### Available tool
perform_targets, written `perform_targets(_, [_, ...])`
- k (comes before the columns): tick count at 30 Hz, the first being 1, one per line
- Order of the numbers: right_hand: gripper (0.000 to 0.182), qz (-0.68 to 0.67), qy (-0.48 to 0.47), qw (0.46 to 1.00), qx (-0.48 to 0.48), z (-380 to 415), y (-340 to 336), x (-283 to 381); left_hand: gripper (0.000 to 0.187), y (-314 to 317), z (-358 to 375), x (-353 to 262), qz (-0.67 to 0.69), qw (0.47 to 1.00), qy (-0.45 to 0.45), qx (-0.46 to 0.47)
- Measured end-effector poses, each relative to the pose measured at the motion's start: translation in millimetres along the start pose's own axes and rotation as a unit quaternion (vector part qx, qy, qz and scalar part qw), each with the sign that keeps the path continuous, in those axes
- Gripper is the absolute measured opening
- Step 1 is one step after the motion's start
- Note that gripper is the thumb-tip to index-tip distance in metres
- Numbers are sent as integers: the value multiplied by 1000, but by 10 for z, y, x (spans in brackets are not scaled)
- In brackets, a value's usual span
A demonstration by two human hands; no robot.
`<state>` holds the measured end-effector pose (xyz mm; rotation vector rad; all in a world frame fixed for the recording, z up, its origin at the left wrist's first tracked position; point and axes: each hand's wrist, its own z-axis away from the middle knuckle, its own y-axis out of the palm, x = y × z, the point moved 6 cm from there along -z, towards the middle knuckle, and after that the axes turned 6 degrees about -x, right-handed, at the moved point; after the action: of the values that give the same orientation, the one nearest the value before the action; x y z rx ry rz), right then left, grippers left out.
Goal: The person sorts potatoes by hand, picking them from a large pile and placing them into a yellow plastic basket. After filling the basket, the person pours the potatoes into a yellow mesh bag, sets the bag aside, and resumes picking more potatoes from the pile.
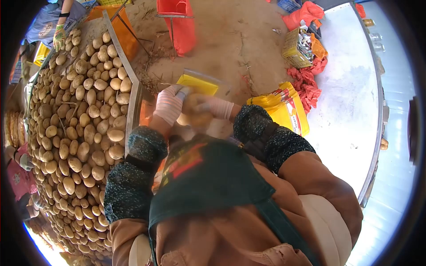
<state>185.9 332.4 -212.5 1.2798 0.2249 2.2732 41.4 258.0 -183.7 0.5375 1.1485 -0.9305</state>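
Both my hands wear pale pink gloves and meet in front of my chest. My left hand (169, 105) and my right hand (216, 107) together grip a large brown potato (195, 113), which is blurred by motion. Dark patterned sleeve covers run up both forearms. Just beyond the hands lies a yellow tray (198, 84) on the dirt floor. My green apron (208, 177) fills the lower middle of the view.
A long metal-edged table (131, 99) piled with several potatoes (75, 124) runs along my left. Other people's gloved hands (59, 36) work at its far end and left edge. Orange crates (179, 22), a yellow container (284, 106), red sacks (306, 84) and a white surface (346, 102) stand ahead and right.
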Motion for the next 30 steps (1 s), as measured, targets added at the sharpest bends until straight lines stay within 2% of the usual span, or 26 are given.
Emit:
perform_targets(2, [52,-22,12,1000,-12,7,-20,-54,26,-114,89,-61,-106,988,61,-93])
perform_targets(5, [56,-88,67,991,-78,-77,-282,-377,25,-406,370,-209,-147,981,36,-119])
perform_targets(7, [51,-168,112,968,-150,-106,-413,-501,23,-529,554,142,-230,971,16,-67])
perform_targets(8, [43,-101,132,968,-186,-28,-427,-390,23,-595,675,315,-271,962,3,-45])
perform_targets(9, [42,200,42,967,-150,-3,-494,-267,31,-563,828,308,-332,942,49,-12])
perform_targets(10, [40,477,-74,871,-90,-38,-493,-209,52,-542,1071,282,-488,862,126,53])
perform_targets(11, [41,303,-15,943,-132,-212,-809,-550,71,-650,1181,276,-462,884,-64,13])
perform_targets(12, [40,131,95,971,-179,-297,-728,-559,77,-718,1289,298,-457,889,-26,-15])
perform_targets(13, [40,-51,185,947,-257,-346,-632,-553,74,-785,1357,375,-444,895,-20,-27])
perform_targets(15, [37,-50,206,916,-341,-497,-619,-533,42,-963,1497,151,-419,905,-61,-38])
perform_targets(17, [37,-62,139,953,-261,-860,-658,-645,33,-1168,1635,35,-446,885,-137,-5])
perform_targets(18, [38,-74,106,961,-246,-830,-860,-711,39,-1298,1711,100,-432,886,-162,-37])
perform_targets(19, [38,-77,76,949,-297,-812,-900,-727,50,-1435,1761,241,-419,888,-183,-57])
perform_targets(20, [39,73,42,945,-316,-823,-1077,-722,48,-1540,1817,260,-430,891,-45,-140])
perform_targets(21, [41,92,39,928,-360,-763,-1048,-619,46,-1598,1943,239,-424,871,92,-230])
perform_targets(23, [46,128,38,885,-445,-589,-928,-382,41,-1715,2142,177,-398,857,109,-307])
perform_targets(25, [42,305,-66,854,-417,-496,-955,-209,37,-1859,2269,281,-379,868,68,-313])
perform_targets(26, [34,346,-106,824,-437,-425,-1004,-233,35,-1933,2307,322,-368,872,44,-319])
perform_targets(29, [32,357,-54,814,-455,-222,-1072,-420,31,-2148,2371,517,-307,904,-237,-180])
perform_targets(30, [30,490,-57,766,-412,-276,-1301,-715,32,-2175,2326,474,-383,885,-211,-160])
